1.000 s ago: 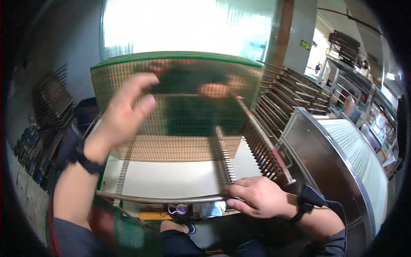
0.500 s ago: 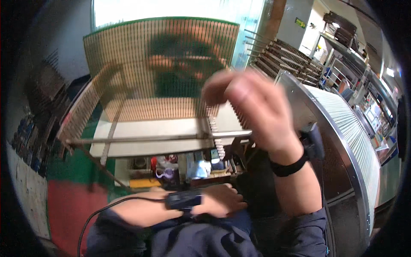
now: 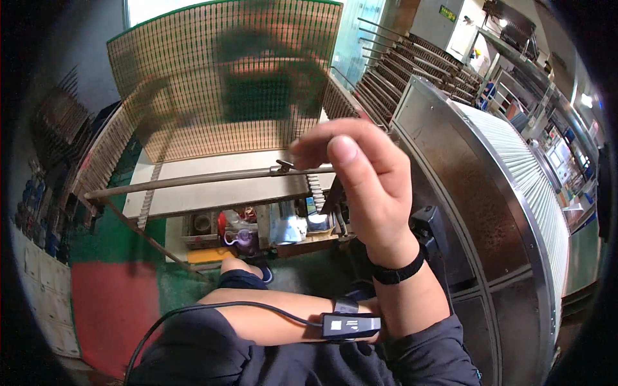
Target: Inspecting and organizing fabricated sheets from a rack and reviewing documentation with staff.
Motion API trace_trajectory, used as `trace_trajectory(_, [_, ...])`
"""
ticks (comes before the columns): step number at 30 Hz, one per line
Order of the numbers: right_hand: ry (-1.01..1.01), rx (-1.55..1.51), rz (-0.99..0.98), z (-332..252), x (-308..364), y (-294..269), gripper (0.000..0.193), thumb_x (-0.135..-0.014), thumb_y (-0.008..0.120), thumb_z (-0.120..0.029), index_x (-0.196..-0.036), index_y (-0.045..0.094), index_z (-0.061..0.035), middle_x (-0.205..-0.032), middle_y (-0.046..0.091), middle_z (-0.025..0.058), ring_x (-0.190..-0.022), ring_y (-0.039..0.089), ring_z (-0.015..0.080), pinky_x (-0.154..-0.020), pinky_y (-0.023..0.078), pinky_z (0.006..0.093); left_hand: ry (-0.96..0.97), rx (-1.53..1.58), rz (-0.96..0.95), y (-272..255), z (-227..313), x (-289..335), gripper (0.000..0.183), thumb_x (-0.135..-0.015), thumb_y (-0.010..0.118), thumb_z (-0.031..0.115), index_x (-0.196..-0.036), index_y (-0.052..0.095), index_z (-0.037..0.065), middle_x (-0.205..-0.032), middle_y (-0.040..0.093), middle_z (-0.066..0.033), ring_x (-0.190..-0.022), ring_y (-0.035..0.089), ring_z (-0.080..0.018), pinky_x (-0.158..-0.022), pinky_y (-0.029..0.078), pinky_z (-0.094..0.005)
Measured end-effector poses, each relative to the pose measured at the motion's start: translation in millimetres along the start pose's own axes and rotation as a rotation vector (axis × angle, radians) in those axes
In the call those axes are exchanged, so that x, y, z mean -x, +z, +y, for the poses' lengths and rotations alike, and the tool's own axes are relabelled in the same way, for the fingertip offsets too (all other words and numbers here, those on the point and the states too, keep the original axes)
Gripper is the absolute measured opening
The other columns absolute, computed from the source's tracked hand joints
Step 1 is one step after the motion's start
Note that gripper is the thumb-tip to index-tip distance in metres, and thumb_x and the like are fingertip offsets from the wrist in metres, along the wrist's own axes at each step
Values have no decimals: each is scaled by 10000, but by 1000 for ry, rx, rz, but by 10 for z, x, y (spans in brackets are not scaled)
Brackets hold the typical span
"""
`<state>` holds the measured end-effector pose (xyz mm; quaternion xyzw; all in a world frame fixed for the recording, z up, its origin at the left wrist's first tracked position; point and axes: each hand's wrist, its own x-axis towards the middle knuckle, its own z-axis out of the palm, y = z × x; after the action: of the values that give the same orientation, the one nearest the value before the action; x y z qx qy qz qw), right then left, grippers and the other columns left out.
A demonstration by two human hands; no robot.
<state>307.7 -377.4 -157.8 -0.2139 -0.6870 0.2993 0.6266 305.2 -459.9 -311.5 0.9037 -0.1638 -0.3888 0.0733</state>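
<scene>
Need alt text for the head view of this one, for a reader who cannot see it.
A right hand is raised close to the camera, fingers curled, in front of a metal bar and a large mesh screen. The left forearm lies across the lap with a small wired device at the wrist. A steel machine stands at right.
</scene>
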Motion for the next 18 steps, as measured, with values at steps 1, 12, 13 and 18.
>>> trace_trajectory(1, [14,44,6,44,36,-46,223,-1034,545,-159,-1057,663,28,-938,677,63,-871,624,126,-791,502,278,22,1,-1,-29,26,34,308,-875,623,234,-1132,606,66,-1058,676,-149,-959,661,-286,-819,528,-387])
trace_trajectory(12, [-236,628,-31,-274,-196,-744,163,-965,581,-70,-1037,681,36,-914,687,110,-831,645,171,-749,505,290,97,-178,1229,-139,-7,1266,257,-838,594,177,-1063,672,79,-1048,692,-81,-938,670,-245,-856,530,-360])
trace_trajectory(13, [-270,699,20,-363,-243,-935,158,-972,574,-66,-1035,681,32,-938,683,107,-860,641,163,-770,500,281,98,-221,1392,-114,-85,1474,249,-850,591,172,-1064,682,83,-1039,691,-69,-932,671,-232,-864,531,-359])
trace_trajectory(18, [-252,1492,-43,-841,-444,-2090,141,-934,634,-99,-1036,670,-9,-1054,667,138,-1000,621,284,-885,496,373,-359,-408,1488,266,-333,2540,344,-779,737,215,-1088,678,77,-1102,674,-114,-974,650,-292,-863,508,-434])
